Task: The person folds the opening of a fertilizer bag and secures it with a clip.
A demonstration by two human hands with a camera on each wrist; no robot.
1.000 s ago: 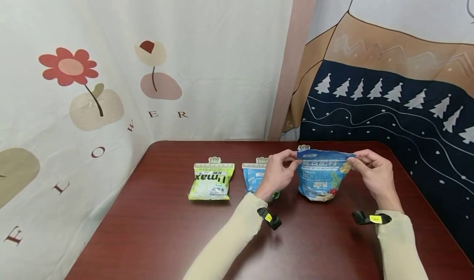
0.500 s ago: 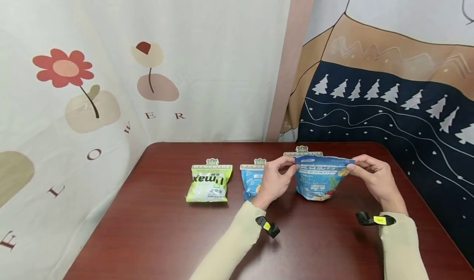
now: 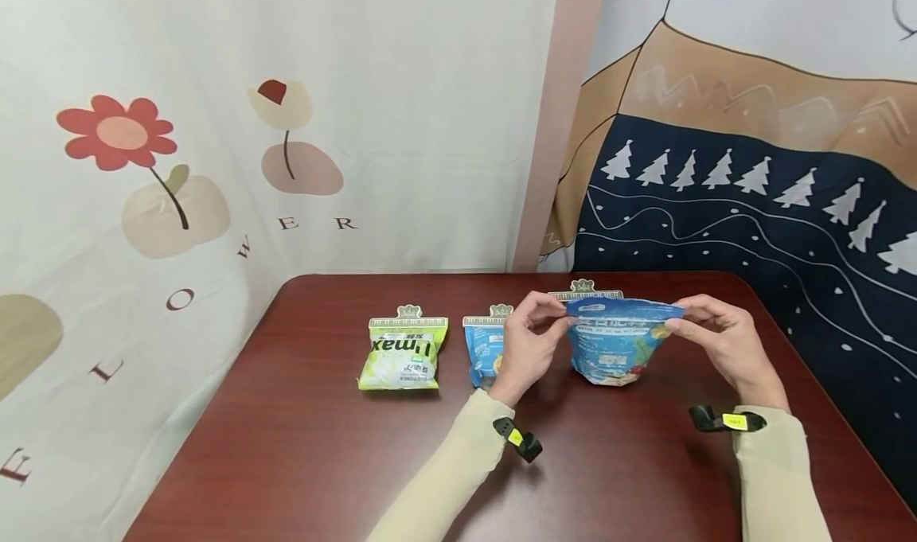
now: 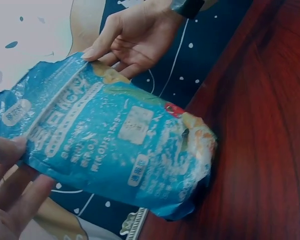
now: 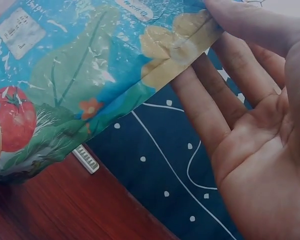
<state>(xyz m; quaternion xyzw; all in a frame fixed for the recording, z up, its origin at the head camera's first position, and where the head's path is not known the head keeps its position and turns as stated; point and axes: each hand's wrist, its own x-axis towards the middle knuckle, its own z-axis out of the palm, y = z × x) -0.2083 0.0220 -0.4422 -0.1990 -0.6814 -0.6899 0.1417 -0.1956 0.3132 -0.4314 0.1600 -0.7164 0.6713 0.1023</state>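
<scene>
A blue plastic bag point(image 3: 609, 347) printed with vegetables and white lettering is held upright at the right of the table, its upper edge stretched between both hands. My left hand point(image 3: 532, 347) pinches its upper left corner between thumb and fingers. At the opposite corner my right hand point(image 3: 725, 349) pinches the edge; in the right wrist view the thumb lies in front and the fingers point(image 5: 202, 107) behind the bag. Behind the bag lies a bag clip point(image 3: 583, 290) with an ornate crest, partly hidden.
A green and white bag point(image 3: 403, 359) with a clip point(image 3: 408, 317) along its top lies to the left. Beside it lies another blue bag point(image 3: 483, 347), also clipped, partly covered by my left hand. The dark red table point(image 3: 322, 446) meets hanging cloths at the back.
The bag has shifted slightly left and its top tilts toward me, uncovering more of the clip behind it. Both hands keep pinching the corners.
</scene>
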